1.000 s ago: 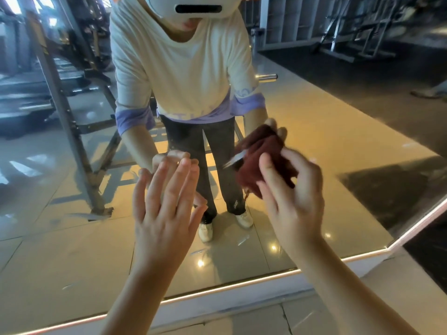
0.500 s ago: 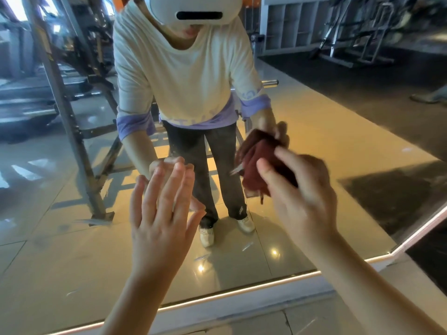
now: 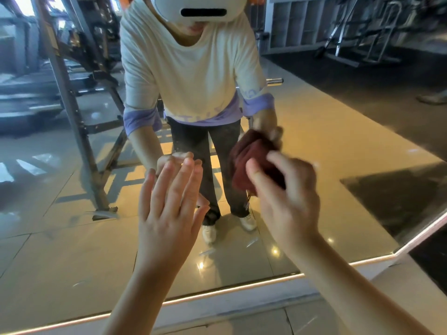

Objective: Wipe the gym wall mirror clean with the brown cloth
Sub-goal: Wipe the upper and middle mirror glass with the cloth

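The mirror fills most of the view and is cut off at 12 and 9 o'clock; its lit lower edge runs from 7 o'clock across to 3 o'clock. The left hand, at 7 o'clock from the centre, is flat with its fingers straight and together. Their tips meet the reflected fingertips, so it seems to lie on the glass; the palm is hidden. The right hand, at 4 o'clock, is blurred; its thumb and curled fingers grip the cloth, a dark red-brown wad at the hand's 11 o'clock, just right of centre and against the glass. Much of the cloth is hidden behind the fingers, and where it ends and its reflection begins is hard to make out. Both forearms are cut off at 6 o'clock. In the glass a person in a pale shirt bends forward, the head cut off at 12 o'clock. A reflected rack stands at 10 o'clock, and the gear at 1 o'clock is too dim to tell apart
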### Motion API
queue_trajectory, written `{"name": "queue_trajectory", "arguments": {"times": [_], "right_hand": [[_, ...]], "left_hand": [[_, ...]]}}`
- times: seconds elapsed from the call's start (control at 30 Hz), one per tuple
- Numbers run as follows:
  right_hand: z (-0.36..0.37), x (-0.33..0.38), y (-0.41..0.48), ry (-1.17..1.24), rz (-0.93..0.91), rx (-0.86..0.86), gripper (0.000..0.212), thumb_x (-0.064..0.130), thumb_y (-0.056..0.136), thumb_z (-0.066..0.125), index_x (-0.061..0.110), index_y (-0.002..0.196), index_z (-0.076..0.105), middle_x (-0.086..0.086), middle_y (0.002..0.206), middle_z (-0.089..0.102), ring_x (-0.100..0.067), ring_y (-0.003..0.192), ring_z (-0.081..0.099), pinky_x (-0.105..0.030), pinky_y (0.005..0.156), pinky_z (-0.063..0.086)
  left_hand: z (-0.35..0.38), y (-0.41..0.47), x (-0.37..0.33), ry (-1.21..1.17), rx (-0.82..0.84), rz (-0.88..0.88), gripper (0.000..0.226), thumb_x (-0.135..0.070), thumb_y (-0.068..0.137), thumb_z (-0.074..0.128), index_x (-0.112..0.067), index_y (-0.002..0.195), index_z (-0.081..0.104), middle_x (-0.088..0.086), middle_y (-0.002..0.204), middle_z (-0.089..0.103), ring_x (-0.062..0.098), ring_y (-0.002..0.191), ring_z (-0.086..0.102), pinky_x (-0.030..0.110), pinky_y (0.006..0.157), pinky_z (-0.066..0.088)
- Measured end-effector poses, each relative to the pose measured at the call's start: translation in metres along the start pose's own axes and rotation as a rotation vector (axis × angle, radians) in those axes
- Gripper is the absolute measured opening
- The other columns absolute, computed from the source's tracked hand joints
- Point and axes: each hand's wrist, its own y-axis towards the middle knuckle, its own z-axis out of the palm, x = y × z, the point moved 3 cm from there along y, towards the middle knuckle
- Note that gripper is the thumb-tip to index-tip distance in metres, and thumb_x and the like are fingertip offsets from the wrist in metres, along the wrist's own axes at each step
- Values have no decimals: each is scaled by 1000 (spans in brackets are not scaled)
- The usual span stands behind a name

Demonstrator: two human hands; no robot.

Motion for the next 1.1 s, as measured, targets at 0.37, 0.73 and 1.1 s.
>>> {"name": "queue_trajectory", "arguments": {"times": [0.37,0.73,1.1], "right_hand": [[4,8,-15,-22,-90,105,24,4,94,62,14,115,66,-8,117,49,-28,91,52,-36,66,56],[-2,7,-6,-92,176,51,46,39,99,55,10,133,46,-14,130,36,-36,111,47,-39,83,54],[-8,-15,7,68,470,-180,28,16,91,70,11,115,57,-21,121,50,-34,101,58,-41,73,58]], "left_hand": [[0,-1,1,7,0,12,77,-22,88,73,-8,152,32,11,155,33,32,143,32,46,124,16],[0,-1,0,5,5,10,75,-23,90,72,-7,151,33,13,155,33,33,143,32,46,124,17],[2,-2,0,1,-12,8,75,-18,88,74,-6,151,35,14,153,35,34,142,34,46,124,17]]}}
